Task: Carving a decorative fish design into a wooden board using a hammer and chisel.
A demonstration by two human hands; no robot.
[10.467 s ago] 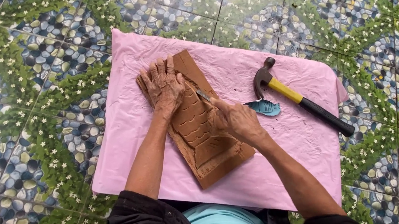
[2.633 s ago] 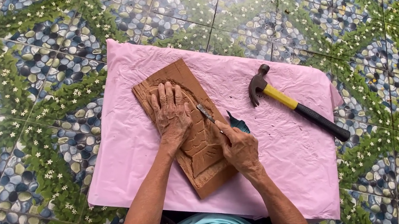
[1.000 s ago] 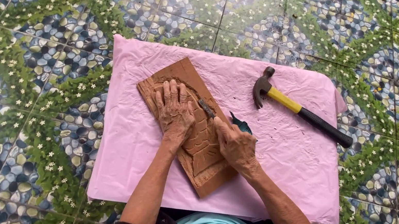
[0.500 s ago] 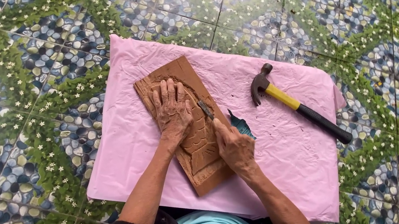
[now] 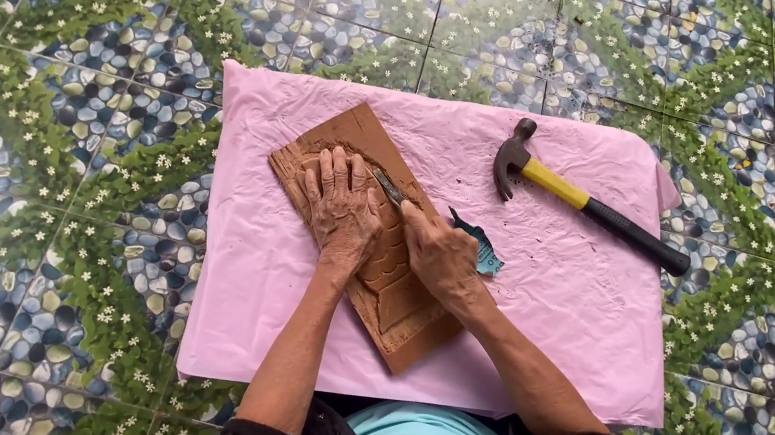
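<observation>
A: Nearest the camera?

B: Dark sleeves and a light blue shirt at the bottom edge, both forearms reaching forward over a pink sheet (image 5: pixel 564 324) spread on the patterned tile floor (image 5: pixel 51 194).

A: Right hand?

B: Right hand (image 5: pixel 441 255) sits on the right edge of the carved wooden board (image 5: pixel 400 307), fingers closed around a thin metal carving tool (image 5: pixel 389 187). The tip points up and left onto the carved face.

A: Left?

B: Left hand (image 5: pixel 341 209) lies flat on the board's upper half, fingers spread a little, palm pressing down. Holds nothing.

A: Board position?

B: On the pink sheet, left of centre, lying at a slant.

A: Anything else?

B: Small blue fish-shaped piece (image 5: pixel 483 252) just beside the right hand. Farther right, a claw hammer (image 5: pixel 582 200) with a yellow and black handle lies on the sheet, well apart from both hands.
</observation>
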